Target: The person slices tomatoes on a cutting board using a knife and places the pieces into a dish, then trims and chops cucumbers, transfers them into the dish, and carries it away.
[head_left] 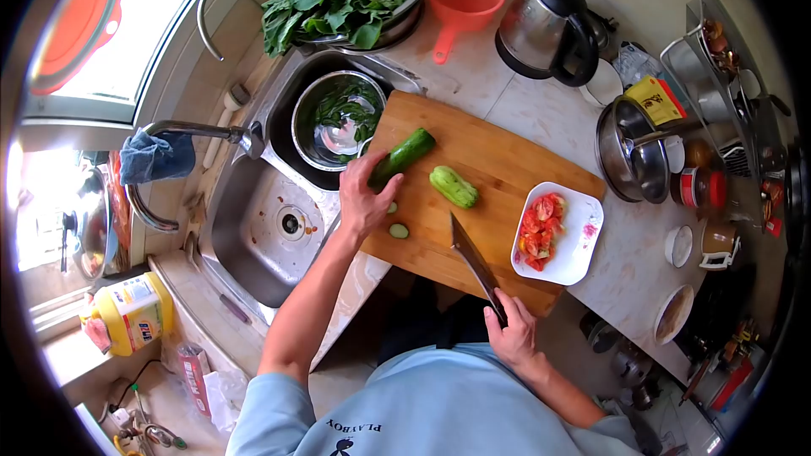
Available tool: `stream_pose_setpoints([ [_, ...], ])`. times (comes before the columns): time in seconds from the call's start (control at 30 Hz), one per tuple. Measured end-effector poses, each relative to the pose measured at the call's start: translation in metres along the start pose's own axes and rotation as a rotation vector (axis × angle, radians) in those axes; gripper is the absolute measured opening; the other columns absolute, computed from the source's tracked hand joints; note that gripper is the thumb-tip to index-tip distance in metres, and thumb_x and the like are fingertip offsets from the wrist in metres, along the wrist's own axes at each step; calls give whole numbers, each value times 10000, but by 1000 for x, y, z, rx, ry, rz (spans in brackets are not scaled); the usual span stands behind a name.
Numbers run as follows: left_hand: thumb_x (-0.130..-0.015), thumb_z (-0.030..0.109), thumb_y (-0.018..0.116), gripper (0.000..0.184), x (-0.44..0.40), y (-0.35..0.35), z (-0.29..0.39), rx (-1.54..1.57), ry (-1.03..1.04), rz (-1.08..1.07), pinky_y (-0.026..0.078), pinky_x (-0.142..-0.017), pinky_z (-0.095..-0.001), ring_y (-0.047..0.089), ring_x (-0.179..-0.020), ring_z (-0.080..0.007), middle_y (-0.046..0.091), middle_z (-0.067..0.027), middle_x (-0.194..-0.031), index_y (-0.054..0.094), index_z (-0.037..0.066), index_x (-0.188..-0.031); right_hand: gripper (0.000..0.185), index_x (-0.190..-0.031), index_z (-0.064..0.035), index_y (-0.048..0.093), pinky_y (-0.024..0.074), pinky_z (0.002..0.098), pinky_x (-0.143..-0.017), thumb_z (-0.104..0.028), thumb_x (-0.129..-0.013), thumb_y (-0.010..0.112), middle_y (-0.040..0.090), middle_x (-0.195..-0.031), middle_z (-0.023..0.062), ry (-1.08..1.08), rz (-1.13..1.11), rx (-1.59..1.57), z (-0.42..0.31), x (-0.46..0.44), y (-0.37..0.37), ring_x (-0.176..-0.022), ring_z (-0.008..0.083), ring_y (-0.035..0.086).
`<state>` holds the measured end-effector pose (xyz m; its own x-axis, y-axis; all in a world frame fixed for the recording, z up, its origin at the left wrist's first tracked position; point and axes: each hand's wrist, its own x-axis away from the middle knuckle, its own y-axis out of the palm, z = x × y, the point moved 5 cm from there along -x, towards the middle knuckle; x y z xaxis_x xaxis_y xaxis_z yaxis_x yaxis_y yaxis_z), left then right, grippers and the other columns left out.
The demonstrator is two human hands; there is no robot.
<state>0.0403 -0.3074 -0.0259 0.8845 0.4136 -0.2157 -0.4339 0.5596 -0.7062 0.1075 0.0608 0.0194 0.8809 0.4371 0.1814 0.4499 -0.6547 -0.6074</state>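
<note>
Blue shirt (pixel 414 397), cropped below, right grip (pixel 514 333) round part-hidden knife (pixel 475 263), left grip (pixel 364 200) round dark cucumber (pixel 411 152), one end covered.

PLAYBOY (pixel 354 426) stands upside down on the light-blue shirt (pixel 448 393); lettering on the yellow jug (pixel 135 311) is unclear

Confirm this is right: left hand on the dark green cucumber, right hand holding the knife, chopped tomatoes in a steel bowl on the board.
Wrong container: the head view shows the chopped tomatoes in a white dish on the board. The rest holds.
</note>
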Motion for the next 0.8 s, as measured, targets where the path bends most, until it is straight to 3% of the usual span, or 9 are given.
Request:
stream_pose_setpoints([
  [0.07,-896,186,831,447,-1,0,1,-35,61,40,563,-982,-411,726,-1069,-348,744,-179,-1226,709,31,-1297,379,-1295,26,668,576,461,-802,-153,-968,734,714,-1011,205,-4,53,-65,-2,0,-4,-893,405,713],
  [0.17,-938,188,801,425,-5,9,-11,150,-233,16,570,-960,-384,734,-1049,-314,750,-177,-1202,703,30,-1320,362,-1296,33,661,579,460,-813,-166,-997,702,724,-1037,225,17,109,-109,-5,-4,-13,-915,418,718],
  [0.3,-960,192,803,242,-2,1,25,-96,-22,247,573,-769,-348,714,-851,-204,768,-132,-991,748,6,-1105,341,-1281,48,655,578,454,-805,-173,-1021,675,726,-1033,234,47,157,-154,-13,-11,-32,-911,410,724],
  [0.33,-910,182,853,210,5,3,53,13,-249,196,582,-703,-430,685,-677,-315,718,-93,-792,717,30,-962,334,-1273,50,654,568,439,-777,-181,-1033,667,722,-999,220,132,119,-200,2,-4,-29,-873,376,721],
  [0.37,-875,289,885,344,19,25,56,119,-353,132,580,-656,-470,684,-615,-356,720,-114,-743,693,42,-1015,333,-1272,52,653,564,432,-765,-181,-1034,667,717,-985,213,147,125,-208,5,-4,-31,-852,363,714],
  [0.43,-837,417,897,545,23,51,84,-326,-526,-204,587,-695,-491,730,-692,-364,752,-154,-802,661,37,-1149,331,-1269,54,652,556,419,-740,-181,-1037,666,707,-957,199,171,130,-228,8,-5,-34,-810,336,701],
  [0.53,-823,485,884,695,27,75,100,-351,-659,-226,591,-740,-508,760,-761,-365,770,-189,-855,616,25,-1270,326,-1268,55,651,540,396,-705,-174,-1038,667,684,-902,170,138,159,-249,10,-9,-36,-749,296,666],
  [0.63,-812,441,901,725,33,78,97,125,-611,-122,597,-759,-456,763,-796,-324,763,-170,-859,614,-1,-1310,318,-1272,51,652,534,387,-692,-161,-1035,669,662,-859,144,160,143,-253,7,-10,-44,-719,279,645],
  [0.8,-1039,247,726,504,73,47,103,1248,-720,-246,612,-815,-315,699,-1058,-146,697,-51,-1231,557,9,-1450,273,-1222,48,656,528,392,-687,-147,-1031,663,647,-846,141,120,121,-278,4,-14,-52,-717,282,634],
])
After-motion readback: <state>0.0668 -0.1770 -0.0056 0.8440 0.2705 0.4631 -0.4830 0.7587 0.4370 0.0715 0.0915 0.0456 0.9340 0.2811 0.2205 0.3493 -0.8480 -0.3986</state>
